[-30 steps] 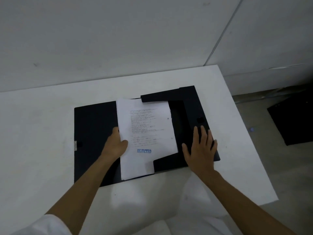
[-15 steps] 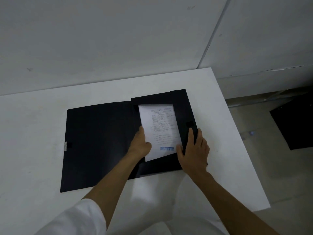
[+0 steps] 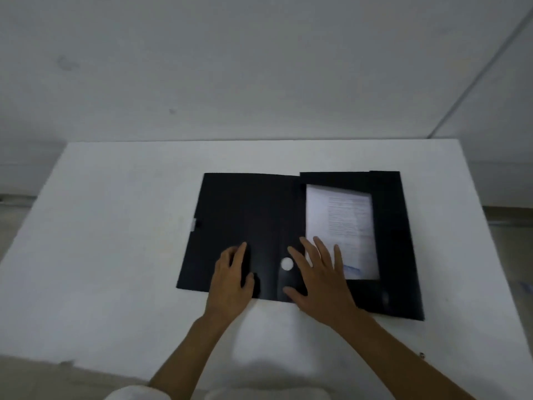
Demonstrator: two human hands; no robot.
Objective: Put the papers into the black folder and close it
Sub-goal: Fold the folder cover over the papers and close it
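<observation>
Now both hands (left (image 3: 230, 280), right (image 3: 320, 280)) lie spread on the open black folder (image 3: 253, 215), papers (image 3: 341, 226) inside.

The print on the papers (image 3: 341, 223) is too blurred to read. The right hand (image 3: 318, 280) covers their near left corner, and folder flaps (image 3: 386, 226) hide their edges.

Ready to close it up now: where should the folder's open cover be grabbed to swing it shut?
Probably the cover's free left edge by the clasp tab, from the left: it lies flat, hinged beside the papers.
</observation>
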